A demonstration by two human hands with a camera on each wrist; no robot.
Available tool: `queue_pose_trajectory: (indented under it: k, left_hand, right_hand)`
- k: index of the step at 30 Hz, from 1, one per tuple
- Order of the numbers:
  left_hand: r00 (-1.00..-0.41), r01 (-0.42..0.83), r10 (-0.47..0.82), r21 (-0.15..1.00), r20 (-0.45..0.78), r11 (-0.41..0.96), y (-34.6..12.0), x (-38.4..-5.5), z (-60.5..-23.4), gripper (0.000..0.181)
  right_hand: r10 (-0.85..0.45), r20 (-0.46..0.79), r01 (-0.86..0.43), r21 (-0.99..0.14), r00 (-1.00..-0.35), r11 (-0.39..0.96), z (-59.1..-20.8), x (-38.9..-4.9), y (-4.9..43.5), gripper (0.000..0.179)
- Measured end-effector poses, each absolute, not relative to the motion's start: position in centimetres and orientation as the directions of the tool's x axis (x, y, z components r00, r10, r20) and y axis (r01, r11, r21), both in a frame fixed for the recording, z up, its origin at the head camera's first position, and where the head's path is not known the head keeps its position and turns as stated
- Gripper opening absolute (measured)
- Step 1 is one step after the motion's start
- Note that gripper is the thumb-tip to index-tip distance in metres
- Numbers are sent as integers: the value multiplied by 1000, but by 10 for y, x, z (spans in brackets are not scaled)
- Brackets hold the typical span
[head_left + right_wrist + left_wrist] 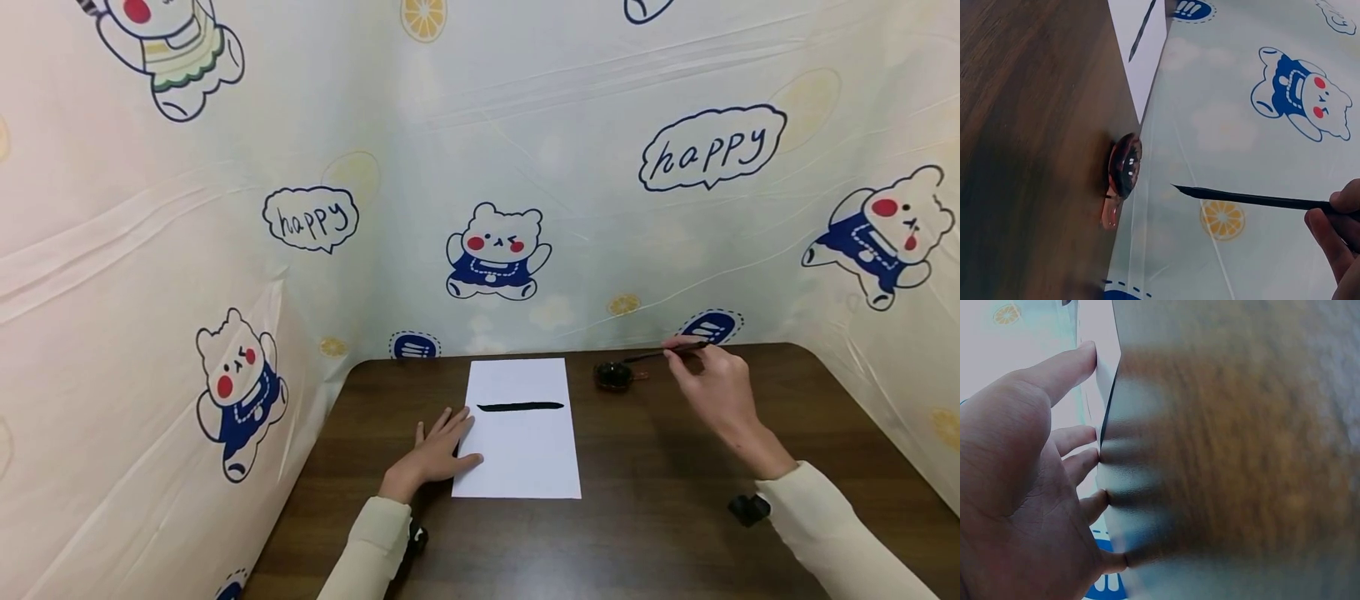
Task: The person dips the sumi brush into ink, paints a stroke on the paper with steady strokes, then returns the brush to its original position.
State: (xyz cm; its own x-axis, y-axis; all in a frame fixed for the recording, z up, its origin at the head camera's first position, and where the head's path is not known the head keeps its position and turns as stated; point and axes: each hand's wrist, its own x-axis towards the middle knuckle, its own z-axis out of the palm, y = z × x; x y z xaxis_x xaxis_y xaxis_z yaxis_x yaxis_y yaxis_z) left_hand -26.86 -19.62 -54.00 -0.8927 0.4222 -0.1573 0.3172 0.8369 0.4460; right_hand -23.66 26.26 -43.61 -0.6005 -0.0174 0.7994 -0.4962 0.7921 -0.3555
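My left hand (442,450) lies with fingers spread on the left edge of a white sheet of paper (517,462). In the left wrist view the thumb and fingertips touch the sheet and the table beside it. One thick black stroke (521,407) runs across the paper's upper part. My right hand (716,387) pinches a dark writing brush (1247,199) between thumb and fingers. Its pointed black tip is above a small reddish dish (1110,212) with a short handle and dark ink (1129,172) inside, apart from it in the right wrist view.
A brown wooden table (637,517) with rounded back corners carries everything. Behind it and on both sides hangs a pale curtain (585,275) printed with bears, orange slices and "happy" bubbles. Small black devices sit at both wrists.
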Motion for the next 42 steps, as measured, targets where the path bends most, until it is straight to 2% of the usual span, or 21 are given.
queue_pose_trajectory:
  k: [15, 30, 36, 39, 40, 42]
  left_hand:
    - [-893, 312, 418, 440, -167, 842, -197, -269, -542, 82]
    - [-891, 315, 423, 444, -167, 839, -197, -269, -542, 82]
    - [-894, 311, 418, 447, -162, 839, -197, -268, -542, 83]
    - [-893, 311, 419, 443, -166, 841, -197, -268, -541, 82]
    - [-893, 313, 420, 445, -163, 839, -196, -268, -541, 82]
    - [-892, 316, 422, 446, -162, 837, -196, -267, -540, 82]
  right_hand:
    - [-11, 803, -501, -361, -596, 787, -446, -236, 271, 25]
    - [-158, 820, -559, -221, -550, 799, -459, -239, 273, 33]
    - [-222, 817, -587, -167, -532, 792, -464, -239, 272, 31]
    - [-263, 813, -613, -140, -519, 778, -467, -238, 271, 15]
    - [-276, 812, -620, -130, -515, 774, -468, -238, 271, 15]
    - [-295, 813, -635, -114, -502, 764, -471, -238, 271, 34]
